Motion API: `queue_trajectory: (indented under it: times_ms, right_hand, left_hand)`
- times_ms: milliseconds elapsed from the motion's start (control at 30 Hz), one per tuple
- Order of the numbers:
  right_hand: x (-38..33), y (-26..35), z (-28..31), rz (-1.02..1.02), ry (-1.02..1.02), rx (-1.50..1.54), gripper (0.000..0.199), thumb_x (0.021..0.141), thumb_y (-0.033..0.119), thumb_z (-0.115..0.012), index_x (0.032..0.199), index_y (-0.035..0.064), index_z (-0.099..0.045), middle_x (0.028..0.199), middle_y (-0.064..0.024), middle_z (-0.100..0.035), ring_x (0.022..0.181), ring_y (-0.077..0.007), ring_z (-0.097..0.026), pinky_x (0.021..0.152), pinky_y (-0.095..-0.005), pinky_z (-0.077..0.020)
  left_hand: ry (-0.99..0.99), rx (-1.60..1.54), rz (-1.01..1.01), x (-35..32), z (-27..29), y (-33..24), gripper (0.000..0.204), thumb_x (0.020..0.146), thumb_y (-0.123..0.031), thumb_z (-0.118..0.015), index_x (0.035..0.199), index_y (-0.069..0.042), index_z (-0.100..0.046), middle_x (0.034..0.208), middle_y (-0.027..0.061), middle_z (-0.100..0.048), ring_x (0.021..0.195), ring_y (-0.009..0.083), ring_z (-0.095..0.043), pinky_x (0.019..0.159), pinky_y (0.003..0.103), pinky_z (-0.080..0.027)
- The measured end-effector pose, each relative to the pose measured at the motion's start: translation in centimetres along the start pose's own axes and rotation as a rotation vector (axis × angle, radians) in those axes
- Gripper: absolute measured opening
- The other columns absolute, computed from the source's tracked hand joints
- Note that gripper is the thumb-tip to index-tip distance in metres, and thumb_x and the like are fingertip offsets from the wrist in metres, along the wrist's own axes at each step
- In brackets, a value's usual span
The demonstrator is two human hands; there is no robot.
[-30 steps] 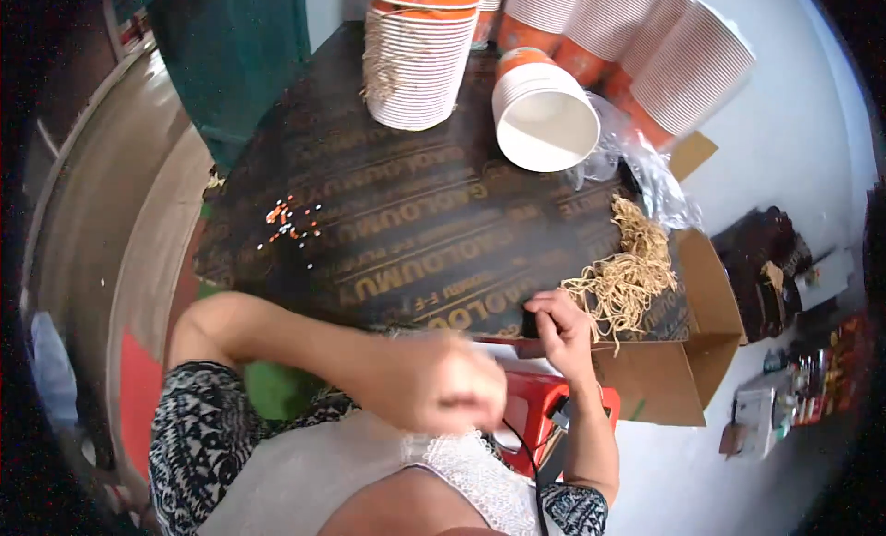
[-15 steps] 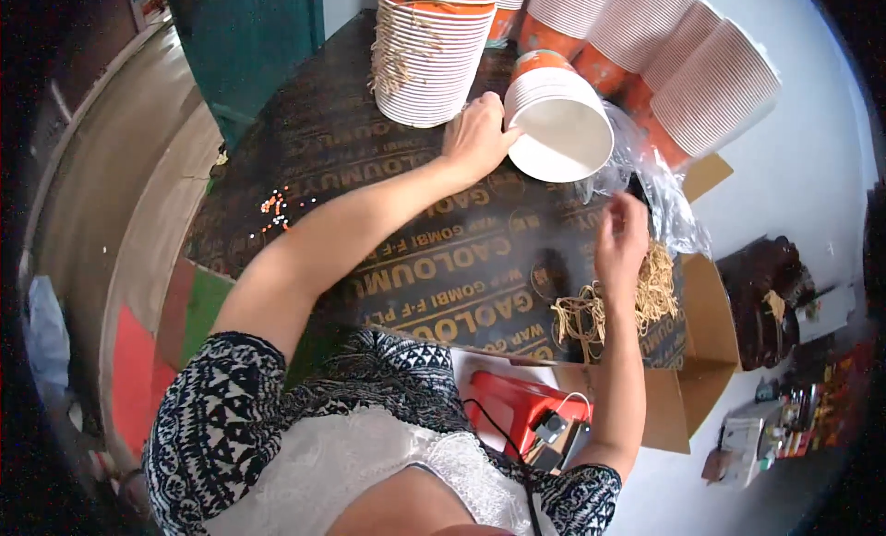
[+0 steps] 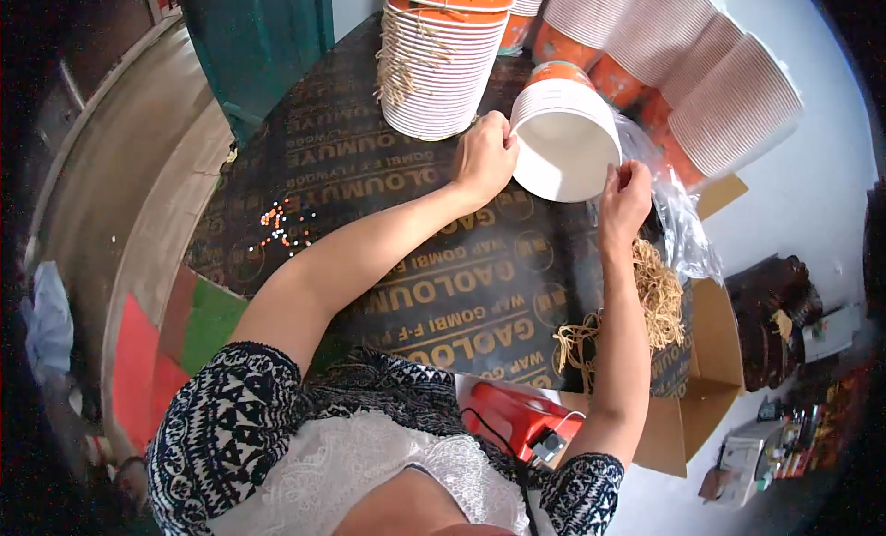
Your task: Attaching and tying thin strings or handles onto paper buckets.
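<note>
A small nested stack of paper buckets [image 3: 565, 157], orange outside and white inside, lies tilted on the dark board with its opening toward me. My left hand [image 3: 486, 162] is closed on the left of its rim, the thumb at the edge. At the rim's right side, my right hand [image 3: 628, 204] has its thumb and fingertips pinched together on the edge. Left of these buckets stands a tall stack of paper buckets [image 3: 438, 74] with tan string handles hanging down its side. A heap of tan strings [image 3: 657, 301] lies beside my right forearm.
More bucket stacks [image 3: 738, 107] stand at the back right, near crumpled clear plastic [image 3: 685, 227]. Small orange and white beads [image 3: 277, 224] are scattered on the board's left. An open cardboard box [image 3: 715, 337] sits at the right edge, and a red stool [image 3: 517, 416] below the near edge.
My right hand has moved up from above the strings to the bucket rim. My left hand stays at the left side of the rim. The whole view has shifted slightly.
</note>
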State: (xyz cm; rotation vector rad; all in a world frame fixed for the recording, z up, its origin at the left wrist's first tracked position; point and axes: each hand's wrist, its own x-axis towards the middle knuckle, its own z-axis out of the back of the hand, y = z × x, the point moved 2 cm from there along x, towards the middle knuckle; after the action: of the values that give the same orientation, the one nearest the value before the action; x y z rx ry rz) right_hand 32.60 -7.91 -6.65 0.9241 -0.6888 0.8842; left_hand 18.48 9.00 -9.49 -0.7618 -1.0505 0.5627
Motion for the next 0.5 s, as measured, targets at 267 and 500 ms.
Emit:
queue_trajectory:
  times_ms: [267,500]
  right_hand:
    - [-0.1,0.4,0.3,-0.064,0.070,0.017,0.015,0.085,0.005,-0.061,0.099,0.0032,-0.056,0.087,-0.0182,-0.067,0.072,-0.0348,-0.067,0.065,-0.0424,-0.0518]
    - [0.1,2.9,4.6,-0.101,0.117,0.154,0.021,0.091,0.007,-0.056,0.111,0.0017,-0.059,0.088,-0.0171,-0.067,0.073,-0.0244,-0.067,0.071,-0.0354,-0.0521]
  left_hand:
    - [0.024,0.078,-0.048,0.6,1.3,-1.7,0.015,0.077,-0.005,-0.065,0.080,0.001,-0.052,0.070,0.0181,-0.061,0.068,0.0369,-0.063,0.062,0.043,-0.049]
    - [0.225,-0.197,-0.213,0.5,5.8,-5.3,0.025,0.084,-0.012,-0.060,0.105,0.001,-0.056,0.084,0.0230,-0.067,0.077,0.0376,-0.067,0.070,0.043,-0.053]
